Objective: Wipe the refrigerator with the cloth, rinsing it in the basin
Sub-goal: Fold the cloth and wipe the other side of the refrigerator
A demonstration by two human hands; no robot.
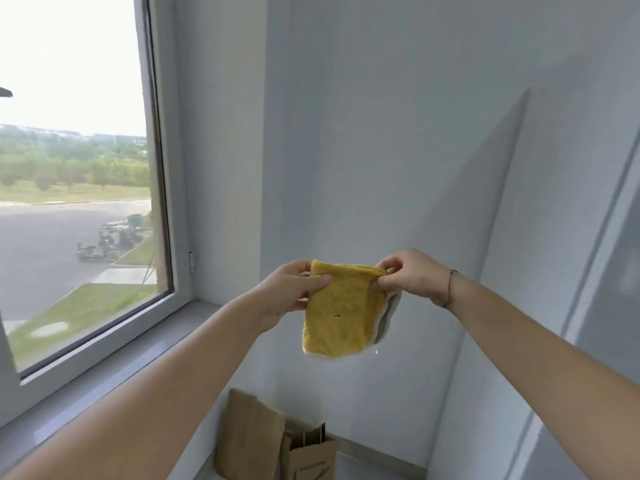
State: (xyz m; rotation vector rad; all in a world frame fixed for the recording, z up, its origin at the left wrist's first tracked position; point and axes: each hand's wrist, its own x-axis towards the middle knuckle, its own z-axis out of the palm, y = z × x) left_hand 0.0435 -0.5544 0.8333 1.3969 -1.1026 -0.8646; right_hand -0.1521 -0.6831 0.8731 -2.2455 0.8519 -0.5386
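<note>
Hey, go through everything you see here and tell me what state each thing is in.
yellow cloth: held up, hanging from its top edge
left hand: pinches the cloth's top left corner
right hand: pinches the cloth's top right corner
window: looks shut
paper bag: upright on the floor, top open
flat brown paper: leaning against the wall

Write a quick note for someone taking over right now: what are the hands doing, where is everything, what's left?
The left hand pinches the yellow cloth at its top left corner; the right hand pinches the top right.
The cloth hangs folded between them, held up before the white wall.
No basin in view.
Wiping done: cannot tell.
Left: wipe the refrigerator, rinsing as needed.
</note>
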